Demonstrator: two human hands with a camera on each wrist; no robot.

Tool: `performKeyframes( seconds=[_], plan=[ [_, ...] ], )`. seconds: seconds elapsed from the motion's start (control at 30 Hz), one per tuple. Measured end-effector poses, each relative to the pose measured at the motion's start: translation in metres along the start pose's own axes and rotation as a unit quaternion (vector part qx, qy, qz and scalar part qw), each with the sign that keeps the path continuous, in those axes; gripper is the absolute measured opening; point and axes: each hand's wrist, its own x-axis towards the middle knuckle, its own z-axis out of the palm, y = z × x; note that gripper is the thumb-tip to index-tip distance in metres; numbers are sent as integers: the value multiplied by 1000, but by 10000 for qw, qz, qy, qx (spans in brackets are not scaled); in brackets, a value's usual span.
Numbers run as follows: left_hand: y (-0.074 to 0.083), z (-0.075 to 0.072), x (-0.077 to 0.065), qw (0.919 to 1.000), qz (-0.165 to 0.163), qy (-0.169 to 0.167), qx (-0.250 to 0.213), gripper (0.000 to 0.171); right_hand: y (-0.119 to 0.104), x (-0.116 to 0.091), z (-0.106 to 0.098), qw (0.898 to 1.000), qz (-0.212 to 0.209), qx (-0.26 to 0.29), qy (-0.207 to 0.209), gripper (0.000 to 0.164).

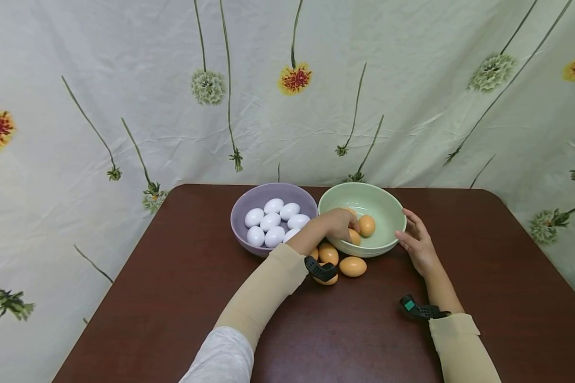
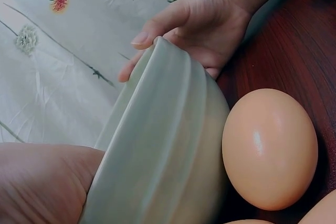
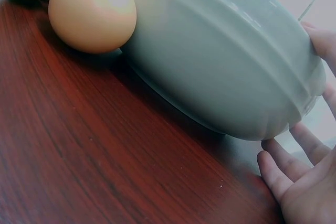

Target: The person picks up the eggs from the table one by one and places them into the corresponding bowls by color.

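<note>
Presently the left hand (image 1: 337, 222) reaches inside the green bowl (image 1: 387, 207), fingertips at 1 brown egg (image 1: 354, 238); whether they pinch it cannot be told. The right hand (image 1: 418, 247) rests spread against the bowl's side. 4 loose eggs (image 1: 353, 267) sit just outside on the tabletop (image 1: 364, 324), near a purple bowl (image 1: 265, 191) of white eggs (image 1: 270, 221).

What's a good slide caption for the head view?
Left hand inside green bowl with brown eggs, right hand at its rim; purple bowl of white eggs alongside.
</note>
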Motion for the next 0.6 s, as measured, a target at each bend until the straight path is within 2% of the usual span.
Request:
performKeyframes(
  seconds=[0.37, 0.47, 0.6],
  plan=[
    [-1, 2, -1, 10000, 9, -54, -31, 30, 1, -1, 1, 10000, 15, 15, 5, 57],
    [-3, 1, -1, 9998, 165, 81, -127, 31, 0, -1, 1, 10000, 34, -2, 13, 57],
    [-6, 2, -1, 9972, 529, 431, -298, 32, -1, 0, 0, 10000, 2, 55, 21, 57]
  ],
)
